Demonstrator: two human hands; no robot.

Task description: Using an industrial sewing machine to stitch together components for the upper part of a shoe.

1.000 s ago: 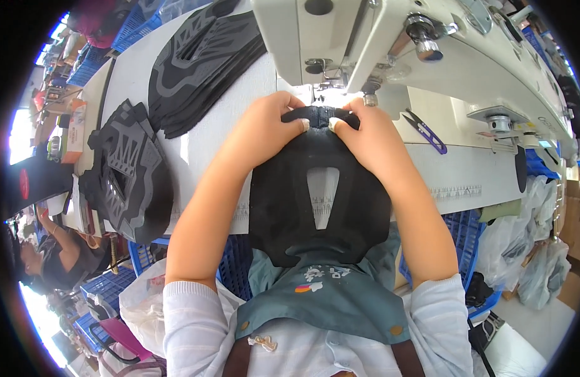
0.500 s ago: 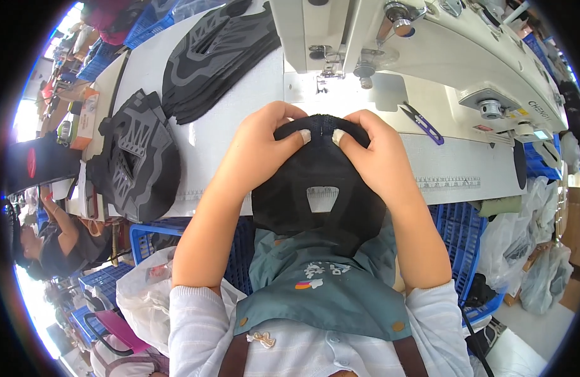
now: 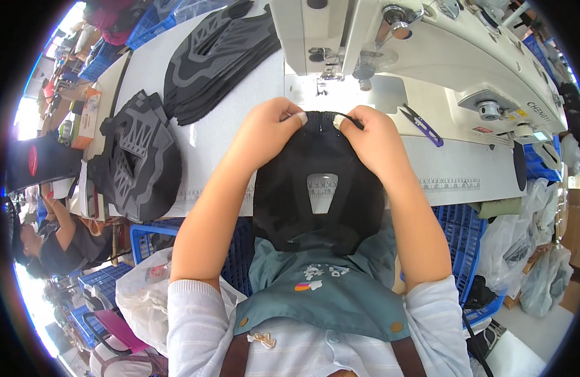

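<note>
A black fabric shoe upper point(image 3: 290, 188) hangs between my hands, its far edge on the sewing table and its near end against my green apron. Through its middle runs a cut-out opening. My left hand point(image 3: 270, 129) pinches the far edge left of a short centre seam, thumb on top. On the other side of that seam, my right hand point(image 3: 367, 135) pinches the same edge. The sewing machine point(image 3: 324, 78) stands just beyond, its needle and presser foot area apart from the fabric. Part of the fingers is hidden under the material.
Stacked grey-black uppers point(image 3: 220, 60) lie at the far left, and more uppers point(image 3: 136, 160) nearer. Purple thread snips point(image 3: 423, 124) rest right of the machine bed. Blue crates point(image 3: 456, 245) flank my lap below the table edge. A co-worker point(image 3: 60, 235) is at the left.
The upper's far edge has been pulled flatter and straighter, and the cut-out shows taller. My hands have turned slightly at that edge, keeping their pinch.
</note>
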